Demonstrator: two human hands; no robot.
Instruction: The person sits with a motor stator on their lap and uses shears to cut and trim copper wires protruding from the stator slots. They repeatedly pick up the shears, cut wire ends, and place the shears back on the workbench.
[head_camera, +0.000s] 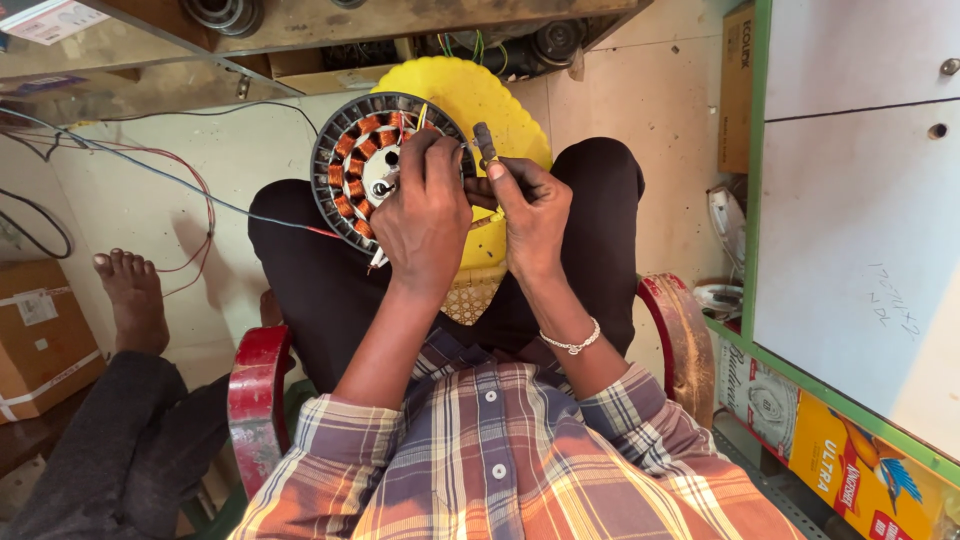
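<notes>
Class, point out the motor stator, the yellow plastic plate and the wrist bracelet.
motor stator (352, 180), head view, on the copper coils at its left.
yellow plastic plate (500, 105), head view, on its upper scalloped rim.
wrist bracelet (572, 342), head view, on its beads.

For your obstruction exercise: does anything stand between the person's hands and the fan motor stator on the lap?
Nothing visible does. The left hand already rests on the copper-wound stator; the right hand beside it grips a dark tool handle.

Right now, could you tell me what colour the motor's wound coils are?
Copper-orange coils, clearest in the head view.
</notes>
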